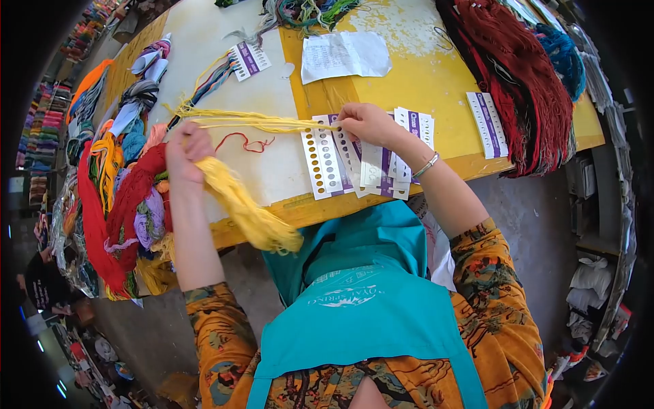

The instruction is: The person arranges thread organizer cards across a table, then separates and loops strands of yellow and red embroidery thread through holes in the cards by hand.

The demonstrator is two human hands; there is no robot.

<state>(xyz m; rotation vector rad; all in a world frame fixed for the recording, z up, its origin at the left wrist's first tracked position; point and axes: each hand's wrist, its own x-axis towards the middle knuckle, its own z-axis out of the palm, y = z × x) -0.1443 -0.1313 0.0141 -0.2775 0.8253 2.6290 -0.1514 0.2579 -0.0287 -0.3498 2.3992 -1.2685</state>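
Note:
A hank of yellow thread (238, 201) hangs from my left hand (189, 151), whose fingers are wrapped round it at the table's left part. From there, yellow strands (266, 123) stretch across to my right hand (361, 125), which pinches their end above the hole-punched cards. These white and purple cards (327, 160) lie overlapping at the front edge of the table, under and beside my right hand. A loose red thread (246, 143) lies below the stretched strands. Another punched card (250, 61) carries blue and multicoloured threads farther back.
The yellow and white table (409, 54) holds a crumpled paper (346, 56) at the back. Dark red hanks (528, 88) and a single card (487, 125) lie at right. Red and mixed-colour hanks (126, 204) drape over the left edge. A person in dark clothing (44, 279) is at far left.

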